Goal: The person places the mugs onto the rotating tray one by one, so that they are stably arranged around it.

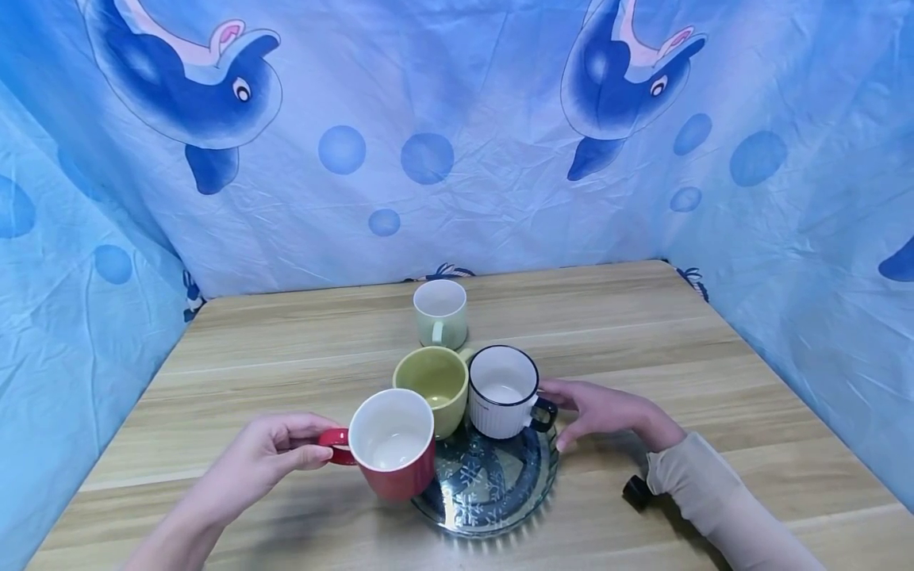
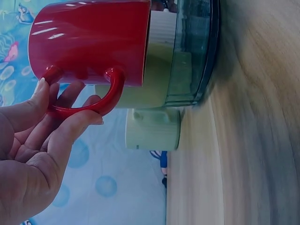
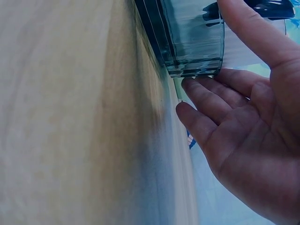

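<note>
My left hand [image 1: 271, 452] pinches the handle of a red mug [image 2: 89, 42] with a white inside. The mug is held upright, raised over the left part of a round glass dish [image 1: 493, 500] patterned with snowflakes. On the dish stand a yellow-green mug [image 1: 432, 385] and a white ribbed mug [image 1: 503, 392] with a black rim and black handle. At the dish's right side is my right hand [image 3: 248, 126], its fingers loosely extended and its fingertips at the glass wall, close to the black handle.
Behind the dish a pale green mug [image 1: 440, 313] stands on the wooden table [image 1: 286, 349]. A small black object [image 1: 638, 492] is by the right sleeve. Blue cloth [image 1: 485, 206] with dolphin prints hangs around the table's back and sides.
</note>
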`<state>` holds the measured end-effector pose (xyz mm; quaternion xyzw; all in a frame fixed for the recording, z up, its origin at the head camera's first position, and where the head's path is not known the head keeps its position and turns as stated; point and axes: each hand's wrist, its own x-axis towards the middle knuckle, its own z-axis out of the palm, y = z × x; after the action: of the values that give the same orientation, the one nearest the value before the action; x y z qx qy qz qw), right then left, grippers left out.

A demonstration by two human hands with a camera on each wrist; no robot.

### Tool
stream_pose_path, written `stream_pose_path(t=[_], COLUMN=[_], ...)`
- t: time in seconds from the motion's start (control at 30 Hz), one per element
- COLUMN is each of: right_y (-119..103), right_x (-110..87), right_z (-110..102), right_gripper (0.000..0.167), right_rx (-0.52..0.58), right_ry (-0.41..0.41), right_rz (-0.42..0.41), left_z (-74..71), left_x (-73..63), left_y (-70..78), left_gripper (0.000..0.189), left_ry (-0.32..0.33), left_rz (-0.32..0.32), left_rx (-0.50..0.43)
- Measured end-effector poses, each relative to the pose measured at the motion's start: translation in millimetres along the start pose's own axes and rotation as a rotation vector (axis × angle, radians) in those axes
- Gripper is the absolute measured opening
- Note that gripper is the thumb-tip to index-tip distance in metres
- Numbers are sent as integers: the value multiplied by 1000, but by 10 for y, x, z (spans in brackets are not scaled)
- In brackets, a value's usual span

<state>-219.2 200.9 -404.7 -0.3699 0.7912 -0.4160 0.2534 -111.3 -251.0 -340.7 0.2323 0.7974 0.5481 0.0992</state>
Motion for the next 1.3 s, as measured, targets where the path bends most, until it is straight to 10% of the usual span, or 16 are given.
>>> stream_pose_path(t=[1.3], right_y=[-11], right_x=[-27], right_z=[-10], right_gripper=[97], right_rx=[-50], right_ry=[9], right_rz=[47], left_z=[268], left_x=[251], left_y=[-49], left_gripper=[30], left_ry=[-70], left_rz=[-58], left_rx=[-40])
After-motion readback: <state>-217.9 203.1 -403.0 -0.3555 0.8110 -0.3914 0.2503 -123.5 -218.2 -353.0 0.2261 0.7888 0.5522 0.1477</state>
